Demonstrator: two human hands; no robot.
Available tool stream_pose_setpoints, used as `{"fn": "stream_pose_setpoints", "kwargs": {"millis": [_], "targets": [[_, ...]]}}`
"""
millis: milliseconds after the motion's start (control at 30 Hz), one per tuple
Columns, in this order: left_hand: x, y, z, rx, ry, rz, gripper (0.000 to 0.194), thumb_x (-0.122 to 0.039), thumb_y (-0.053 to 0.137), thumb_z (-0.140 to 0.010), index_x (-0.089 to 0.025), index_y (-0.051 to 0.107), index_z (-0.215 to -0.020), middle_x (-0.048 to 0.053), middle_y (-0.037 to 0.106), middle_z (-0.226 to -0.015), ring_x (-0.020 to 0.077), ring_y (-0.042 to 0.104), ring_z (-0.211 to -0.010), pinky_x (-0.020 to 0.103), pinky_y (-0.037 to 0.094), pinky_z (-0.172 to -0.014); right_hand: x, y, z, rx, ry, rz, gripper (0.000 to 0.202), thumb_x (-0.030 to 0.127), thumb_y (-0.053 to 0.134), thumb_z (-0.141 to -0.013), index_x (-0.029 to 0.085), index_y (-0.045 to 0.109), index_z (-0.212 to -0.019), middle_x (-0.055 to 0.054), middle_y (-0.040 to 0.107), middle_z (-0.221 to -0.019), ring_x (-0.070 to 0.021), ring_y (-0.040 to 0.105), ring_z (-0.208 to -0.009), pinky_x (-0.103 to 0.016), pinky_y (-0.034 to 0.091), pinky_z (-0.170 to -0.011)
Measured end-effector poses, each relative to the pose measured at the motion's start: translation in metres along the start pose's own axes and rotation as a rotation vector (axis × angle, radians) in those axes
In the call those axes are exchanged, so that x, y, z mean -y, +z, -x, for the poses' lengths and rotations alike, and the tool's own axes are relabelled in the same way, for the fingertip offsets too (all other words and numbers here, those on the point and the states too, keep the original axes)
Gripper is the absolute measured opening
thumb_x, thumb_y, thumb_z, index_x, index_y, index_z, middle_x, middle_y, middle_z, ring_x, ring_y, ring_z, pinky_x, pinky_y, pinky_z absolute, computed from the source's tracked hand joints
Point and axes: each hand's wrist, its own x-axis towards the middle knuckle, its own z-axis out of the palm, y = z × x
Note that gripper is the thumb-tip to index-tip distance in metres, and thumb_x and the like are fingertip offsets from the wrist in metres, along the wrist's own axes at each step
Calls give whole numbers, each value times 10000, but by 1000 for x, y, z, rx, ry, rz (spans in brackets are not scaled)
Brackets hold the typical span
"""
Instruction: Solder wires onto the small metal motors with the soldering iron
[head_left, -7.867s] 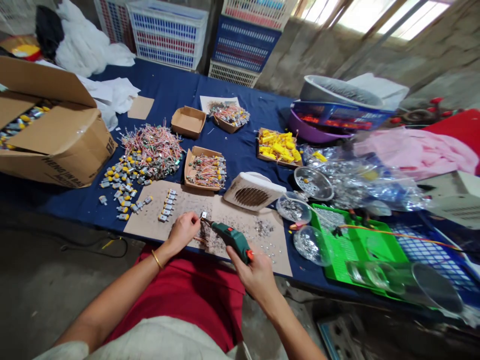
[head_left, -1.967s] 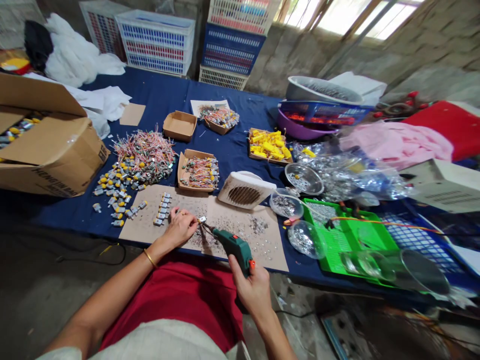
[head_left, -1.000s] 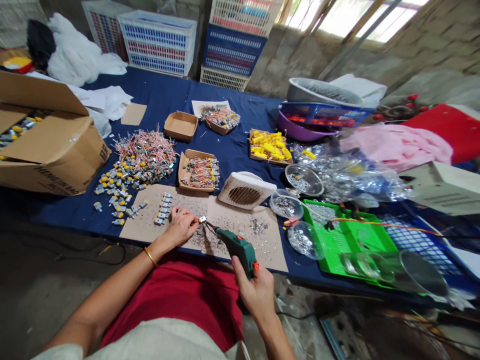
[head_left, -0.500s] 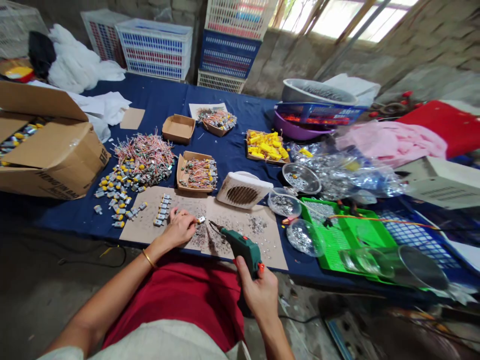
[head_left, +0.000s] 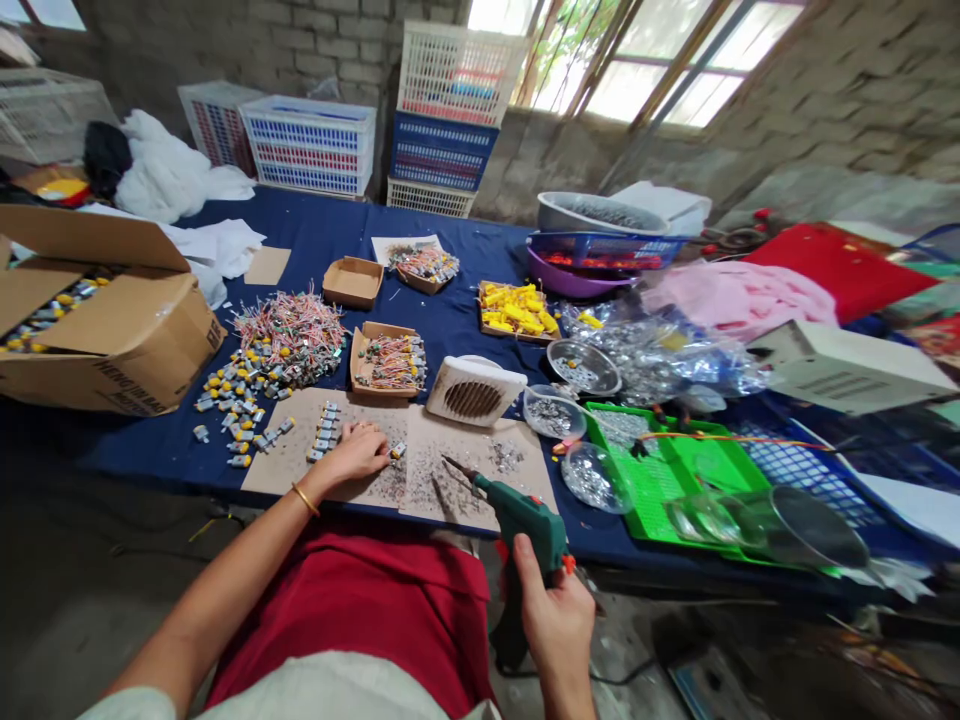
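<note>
From the head camera I look over a table [head_left: 450,310] draped in dark blue cloth, set before a brick wall [head_left: 315,50] with a bright barred window [head_left: 645,60] and stacked plastic crates [head_left: 442,150]. A cardboard carton [head_left: 142,345] stands at the left, a green tray [head_left: 646,490] at the right, and cardboard sheets [head_left: 525,490] lie along the near edge. On them my left hand [head_left: 360,452] rests beside a row of small motors [head_left: 325,432], its fingers curled close together, the tips at one silver-and-yellow motor [head_left: 398,450] — I cannot tell whether they pinch it. My right hand [head_left: 559,615] has its fingers wrapped round the grip of a green soldering gun [head_left: 529,525], thumb along its side — the pointed tip slants toward that motor, well apart from it.
</note>
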Motion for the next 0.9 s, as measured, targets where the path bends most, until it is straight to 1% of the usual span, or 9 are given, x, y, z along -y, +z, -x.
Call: {"fn": "stream_pose_setpoints", "kwargs": {"millis": [100, 233, 400, 467, 533, 633, 733, 833, 900], "targets": [[0, -1, -1, 31, -38, 167, 123, -277, 570, -752, -179, 601, -686, 31, 634, -702, 179, 551, -737, 298, 404, -716, -6, -5, -3, 13, 22, -14, 562, 664, 578, -753, 132, 671, -598, -63, 611, -474, -189, 569, -464, -259, 433, -448], [0, 0, -7, 163, -162, 466, 153, -295, 595, -715, -157, 575, -651, -9, 589, -549, 117, 512, -525, 222, 337, -490, -11, -5, -8, -4, 16, -27, 548, 655, 596, -745, 126, 698, -648, -69, 629, -490, -208, 593, -494, -262, 435, -448], [-4, -2, -7, 175, -316, 1004, 289, -360, 704, -694, -162, 494, -687, -11, 576, -527, 116, 566, -494, 216, 406, -481, -15, -1, -15, -11, 53, -70, 549, 667, 606, -731, 134, 705, -652, -73, 635, -488, -226, 613, -511, -268, 436, -439], [-5, -12, -9, 154, -324, 1150, 355, -391, 751, -669, -162, 484, -720, 7, 604, -595, 131, 608, -549, 239, 461, -510, -14, -1, -19, -18, 51, -78, 547, 673, 618, -715, 138, 707, -650, -67, 626, -474, -229, 613, -505, -270, 433, -432], [-6, -29, -20, 91, -254, 1176, 375, -399, 770, -662, -155, 495, -729, 19, 622, -658, 122, 612, -580, 245, 486, -531, -12, -3, -24, -9, 42, -77, 539, 671, 625, -708, 143, 707, -636, -63, 617, -459, -229, 610, -496, -272, 429, -425], [-5, -63, -59, -23, -116, 1074, 325, -371, 748, -695, -148, 511, -708, -5, 607, -651, 85, 565, -555, 236, 495, -554, -6, -5, -31, -4, 38, -59, 527, 661, 623, -713, 149, 705, -613, -63, 614, -451, -231, 607, -482, -276, 425, -412], [-3, -92, -118, -57, -30, 911, 259, -315, 718, -713, -147, 521, -705, -23, 583, -597, 77, 529, -512, 205, 443, -507, -1, -7, -35, -35, 29, -53, 494, 637, 644, -706, 159, 704, -596, -62, 609, -441, -239, 616, -485, -278, 426, -405], [3, -104, -171, -11, -16, 691, 176, -238, 698, -690, -134, 557, -681, -20, 590, -577, 74, 516, -504, 182, 386, -480, 0, -9, -37, -81, 8, -73, 459, 618, 667, -692, 172, 705, -590, -58, 595, -416, -250, 628, -499, -280, 434, -407], [10, -102, -192, 16, -60, 565, 164, -195, 698, -647, -127, 558, -595, -31, 549, -495, 69, 473, -459, 182, 345, -456, -1, -12, -36, -102, 23, -73, 460, 627, 669, -680, 177, 704, -591, -59, 602, -421, -254, 634, -507, -282, 445, -414]]}}
